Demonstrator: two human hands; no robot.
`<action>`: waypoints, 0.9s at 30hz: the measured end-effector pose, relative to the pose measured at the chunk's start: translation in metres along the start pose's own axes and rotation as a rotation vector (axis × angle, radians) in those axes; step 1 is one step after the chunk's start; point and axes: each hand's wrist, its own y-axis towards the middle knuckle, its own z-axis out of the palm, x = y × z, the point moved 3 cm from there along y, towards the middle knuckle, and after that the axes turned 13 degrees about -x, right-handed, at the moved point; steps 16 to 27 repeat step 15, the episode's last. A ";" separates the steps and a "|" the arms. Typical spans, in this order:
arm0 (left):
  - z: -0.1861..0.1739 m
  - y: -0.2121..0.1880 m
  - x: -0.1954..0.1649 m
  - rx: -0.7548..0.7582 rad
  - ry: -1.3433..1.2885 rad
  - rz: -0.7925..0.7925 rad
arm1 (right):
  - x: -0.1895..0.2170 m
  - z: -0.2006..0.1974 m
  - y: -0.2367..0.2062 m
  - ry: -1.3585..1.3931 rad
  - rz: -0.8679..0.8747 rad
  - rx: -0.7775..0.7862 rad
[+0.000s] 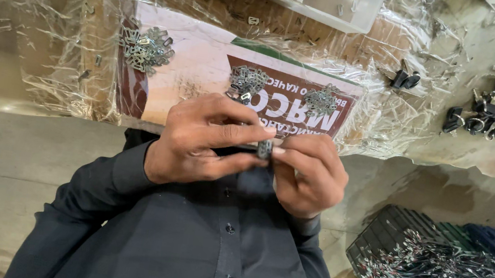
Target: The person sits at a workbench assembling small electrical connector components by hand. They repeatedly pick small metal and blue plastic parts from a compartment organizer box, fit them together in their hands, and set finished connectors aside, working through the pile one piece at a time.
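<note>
I pinch a small dark metal piece (264,149) between my left hand (202,142) and right hand (310,173) at chest height, keeping the loose clip piles (247,83) at twelve o'clock within reach.

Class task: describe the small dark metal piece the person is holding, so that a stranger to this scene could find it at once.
Start at the plastic-wrapped table and come down to the two hands meeting before the dark shirt. The metal piece sits pinched between their fingertips, the only one held, unlike the loose piles on the table.

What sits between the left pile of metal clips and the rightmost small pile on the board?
Head view: a third small clip pile lies between the left pile and right pile.
</note>
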 end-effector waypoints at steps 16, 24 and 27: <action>0.008 0.007 -0.012 0.101 0.136 0.177 | -0.043 -0.010 -0.045 0.519 0.805 0.039; 0.008 0.007 -0.012 0.101 0.136 0.177 | -0.043 -0.010 -0.045 0.519 0.805 0.039; 0.008 0.007 -0.012 0.101 0.136 0.177 | -0.043 -0.010 -0.045 0.519 0.805 0.039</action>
